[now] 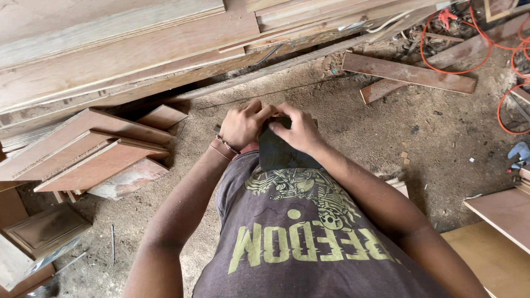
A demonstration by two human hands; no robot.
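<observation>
Just above the hem of the grey printed shirt [292, 237], both hands meet on a dark flat rectangular piece [280, 154], which sits upright against the person's front, its lower part lying over the shirt and its upper edge under the fingers. The left hand [246, 125] curls its fingers together over the upper left corner of the dark piece, a band on the wrist just below; the right hand [300, 129] folds over the upper right edge, fingers bent and pressed onto it, so both are clamped on the piece, though the fingertips themselves are hidden behind it. What the piece is made of I cannot tell. To handle it well, I judge the grip wants to stay even on both corners, with the piece braced against the body so it does not twist. Left of the shirt lies a stack of reddish boards [92, 156] on the sawdust floor [360, 139]; right of it and beyond, an orange cable [469, 50] loops past a loose plank [407, 72].
</observation>
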